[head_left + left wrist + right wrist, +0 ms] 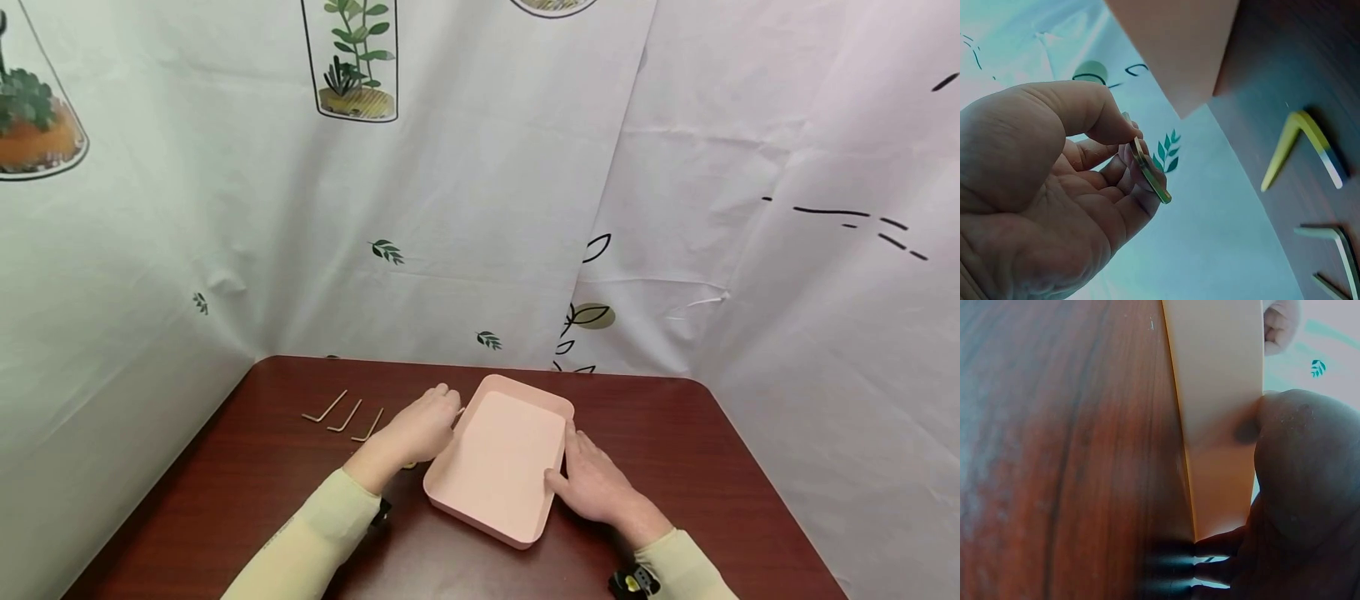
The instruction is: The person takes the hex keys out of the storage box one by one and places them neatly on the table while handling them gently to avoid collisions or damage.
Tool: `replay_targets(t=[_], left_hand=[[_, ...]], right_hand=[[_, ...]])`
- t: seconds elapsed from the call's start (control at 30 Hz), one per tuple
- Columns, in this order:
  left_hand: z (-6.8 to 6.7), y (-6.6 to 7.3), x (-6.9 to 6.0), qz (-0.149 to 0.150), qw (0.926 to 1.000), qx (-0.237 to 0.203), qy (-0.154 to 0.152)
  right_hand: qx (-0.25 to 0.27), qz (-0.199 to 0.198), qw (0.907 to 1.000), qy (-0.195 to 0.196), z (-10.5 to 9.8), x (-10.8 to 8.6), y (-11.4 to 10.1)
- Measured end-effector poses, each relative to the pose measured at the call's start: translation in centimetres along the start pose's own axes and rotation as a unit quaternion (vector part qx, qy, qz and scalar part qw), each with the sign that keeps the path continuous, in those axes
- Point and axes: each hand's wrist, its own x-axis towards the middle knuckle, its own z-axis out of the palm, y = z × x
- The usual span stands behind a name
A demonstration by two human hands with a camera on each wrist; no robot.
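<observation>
My left hand [420, 425] is over the left rim of a shallow pink tray [502, 458]. Between thumb and fingers it pinches a small metal hex key [1150, 172], seen close up in the left wrist view; part of the key is hidden by the fingers. On the tray's right side, my right hand [596, 483] grips the wall, thumb at the rim and the other fingers along the outside. Left of the tray lie L-shaped hex keys, among them one hex key [333, 406], a second hex key [351, 416] and a third hex key [373, 425].
Everything lies on a dark red-brown wooden table [675, 467] with rounded far corners. White fabric [480, 208] printed with plants hangs behind it and along both sides. A yellowish piece [408, 465] shows partly under the left wrist.
</observation>
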Motion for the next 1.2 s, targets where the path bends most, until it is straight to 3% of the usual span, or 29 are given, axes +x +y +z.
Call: replay_targets(t=[0.47,1.2], left_hand=[[-0.6,-2.6,-1.3,0.003,0.9999,-0.004,0.013],[-1.6,-6.4,-3.2,-0.046,0.9987,0.004,0.021]], right_hand=[[-0.003,0.003,1.0,-0.001,-0.2,0.1,-0.1],[0.0,0.006,1.0,-0.001,-0.2,0.0,-0.2]])
